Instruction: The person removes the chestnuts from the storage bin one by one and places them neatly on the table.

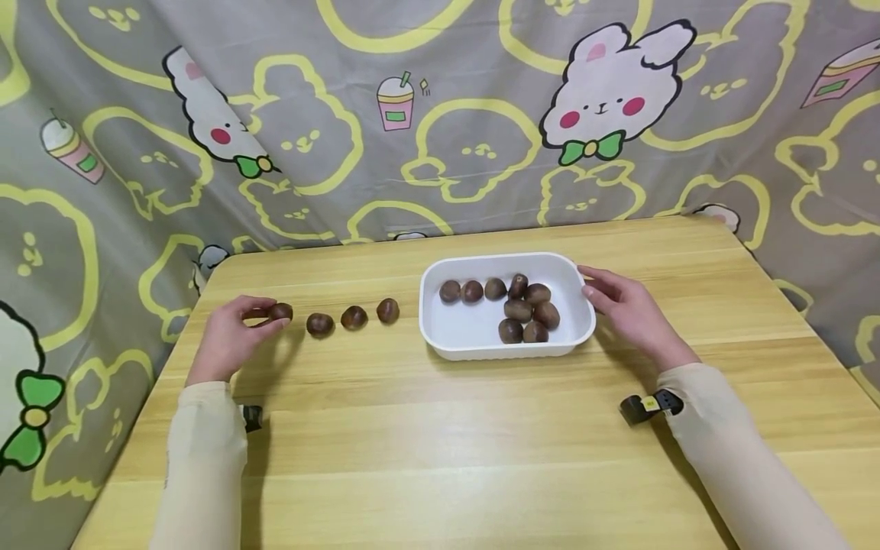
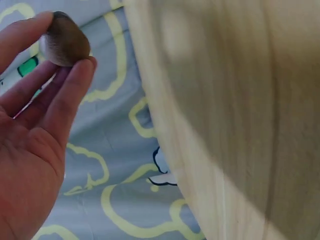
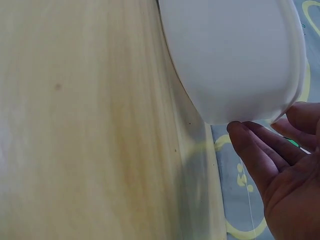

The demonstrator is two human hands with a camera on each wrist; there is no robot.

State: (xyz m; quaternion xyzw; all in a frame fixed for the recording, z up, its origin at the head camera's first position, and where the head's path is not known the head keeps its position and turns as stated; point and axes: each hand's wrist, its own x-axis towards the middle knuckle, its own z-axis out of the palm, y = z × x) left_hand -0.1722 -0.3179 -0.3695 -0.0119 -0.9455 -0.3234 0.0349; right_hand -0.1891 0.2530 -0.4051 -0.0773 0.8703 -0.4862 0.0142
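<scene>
Behind one wooden table (image 1: 426, 458) hangs a grey curtain (image 1: 381, 172) with cartoon drawings. On the table three chestnuts (image 1: 354, 318) lie in a row, apart from each other, and to their right stands one white tray (image 1: 467, 327) with nine chestnuts (image 1: 546, 315) inside. Left hand (image 1: 230, 336) pinches one more chestnut (image 1: 280, 312) beside the row's left end. Right hand (image 1: 632, 313), its fingers extended and relaxed, touches the tray's right end.
</scene>
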